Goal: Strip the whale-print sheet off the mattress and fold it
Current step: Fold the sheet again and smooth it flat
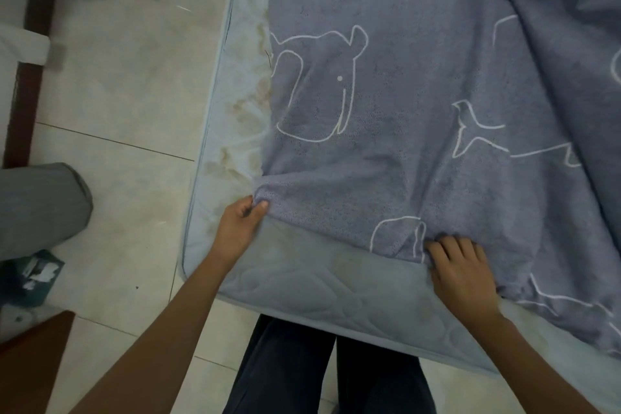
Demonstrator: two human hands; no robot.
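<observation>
Partly stripped: whale-print sheet [420, 118] lies loose on the mattress [302, 282], its near corner bared. Left hand [238, 228] pinches the corner; right hand [462, 270] grips the hem. Folding not begun.

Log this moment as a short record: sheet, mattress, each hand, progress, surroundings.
sheet: whale-print sheet, grey-blue, rumpled, lying on the mattress but off its near corner
mattress: mattress, pale blue, quilted, stained; near edge and left strip bare
left hand: left hand pinches the sheet's near corner
right hand: right hand grips the sheet's near edge, fabric bunched at its fingers
progress: partly stripped, not yet folded
surroundings: tiled floor; teal box at left
</observation>
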